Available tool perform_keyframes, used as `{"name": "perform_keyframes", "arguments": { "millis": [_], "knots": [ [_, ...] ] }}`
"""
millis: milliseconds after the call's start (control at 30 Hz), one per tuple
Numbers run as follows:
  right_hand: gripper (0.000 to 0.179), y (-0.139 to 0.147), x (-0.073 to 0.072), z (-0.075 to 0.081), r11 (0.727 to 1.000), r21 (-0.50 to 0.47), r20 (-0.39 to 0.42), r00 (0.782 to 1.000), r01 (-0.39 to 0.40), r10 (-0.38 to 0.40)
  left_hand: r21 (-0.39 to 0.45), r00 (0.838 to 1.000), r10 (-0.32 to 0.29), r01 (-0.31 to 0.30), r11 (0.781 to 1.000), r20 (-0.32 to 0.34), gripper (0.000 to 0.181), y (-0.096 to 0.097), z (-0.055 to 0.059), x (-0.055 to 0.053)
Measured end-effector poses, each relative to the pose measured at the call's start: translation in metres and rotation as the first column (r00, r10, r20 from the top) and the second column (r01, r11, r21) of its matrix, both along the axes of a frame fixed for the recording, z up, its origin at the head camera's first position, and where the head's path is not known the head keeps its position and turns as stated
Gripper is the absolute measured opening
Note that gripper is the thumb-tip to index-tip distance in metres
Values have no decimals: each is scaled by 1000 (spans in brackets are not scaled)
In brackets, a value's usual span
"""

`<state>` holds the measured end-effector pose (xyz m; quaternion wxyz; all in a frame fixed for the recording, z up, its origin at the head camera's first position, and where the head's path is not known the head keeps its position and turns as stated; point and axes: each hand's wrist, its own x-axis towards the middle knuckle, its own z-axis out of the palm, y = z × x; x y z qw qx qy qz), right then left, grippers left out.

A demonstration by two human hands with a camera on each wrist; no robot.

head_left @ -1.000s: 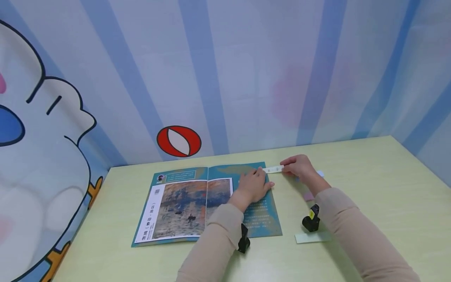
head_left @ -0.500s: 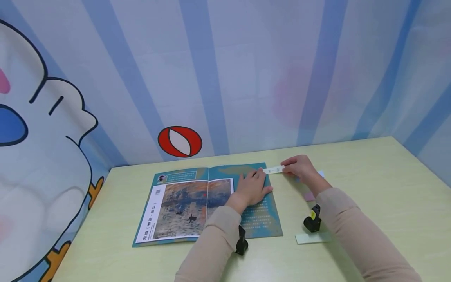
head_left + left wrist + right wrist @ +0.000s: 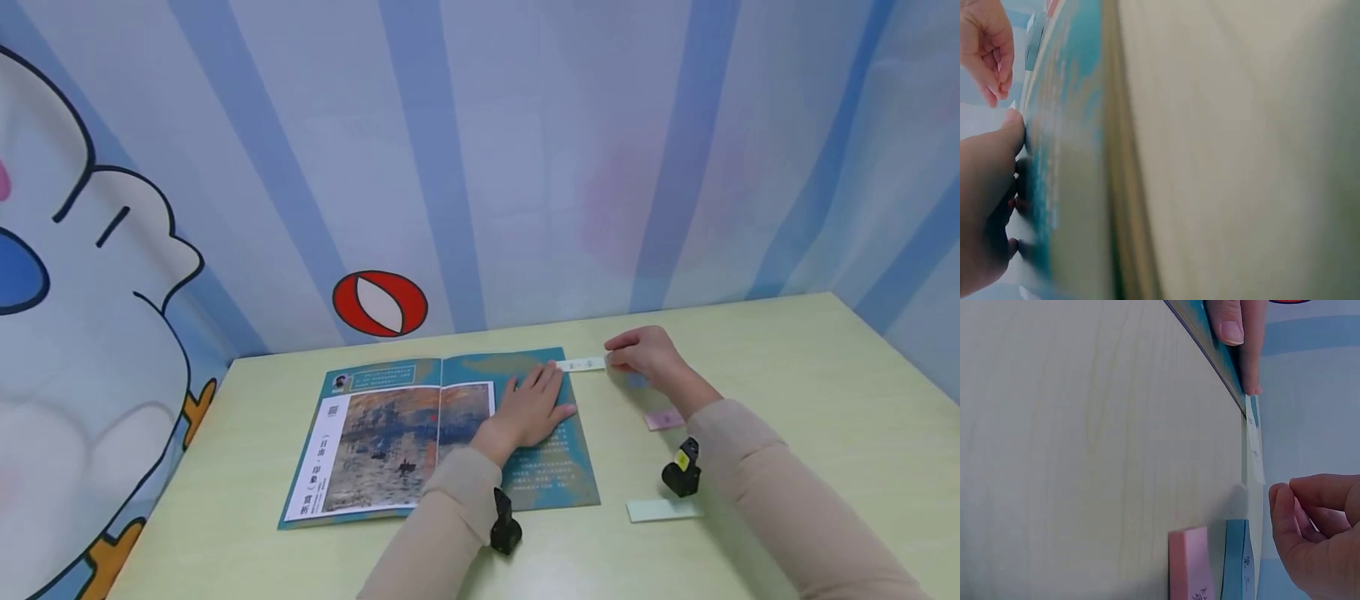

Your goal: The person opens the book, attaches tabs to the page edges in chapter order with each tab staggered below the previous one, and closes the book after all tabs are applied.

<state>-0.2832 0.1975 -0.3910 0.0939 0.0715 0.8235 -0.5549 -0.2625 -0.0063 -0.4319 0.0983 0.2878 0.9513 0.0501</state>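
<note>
An open booklet with a teal page and a printed painting lies on the table. My left hand rests flat on its right page, fingertips at the inner end of a narrow white sticky note strip. The strip has writing on it and sticks out past the page's upper right edge. Just beyond its free end is my right hand, fingers curled and tips together. In the right wrist view a small gap separates the right hand from the strip.
Right of the booklet lie a pink sticky note pad and a blue pad, partly under the right hand. A pale green pad lies nearer the front. Behind the table hangs a striped blue backdrop.
My right hand has let go of the strip's free end and drawn slightly right. The strip stays at the page edge. My left hand's fingers have spread flatter on the page.
</note>
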Motion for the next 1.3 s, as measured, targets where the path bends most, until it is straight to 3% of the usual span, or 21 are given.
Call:
{"name": "perform_keyframes", "arguments": {
  "millis": [100,233,400,533,633,767,967,1167,1300],
  "knots": [
    [35,2,5,4,999,-2,-18,999,-33,33,24,1000,-32,31,999,2,62,-8,2,4],
    [34,3,12,6,997,-1,-36,996,-77,77,55,998,-65,67,996,-25,63,-20,15,9],
    [34,2,25,7,991,46,-47,991,-122,125,72,985,-104,114,991,-138,63,-36,34,14],
    [33,-2,36,8,987,20,-45,986,-160,161,67,959,-125,147,987,-256,63,-52,43,24],
    [33,-5,45,7,983,-13,-53,982,-185,184,54,919,-154,186,981,-362,62,-62,47,35],
    [34,-8,59,5,976,-35,-60,975,-215,213,21,869,-188,222,975,-458,62,-73,46,51],
    [33,-14,77,1,965,-88,-38,969,-248,245,-11,824,-258,292,956,-504,56,-87,39,75],
    [33,-19,93,-3,955,-131,-4,963,-267,268,-36,807,-314,343,938,-501,51,-94,29,91],
    [35,-23,101,-8,956,-189,48,970,-225,238,-63,814,-328,341,938,-480,51,-93,24,95]
  ]
}}
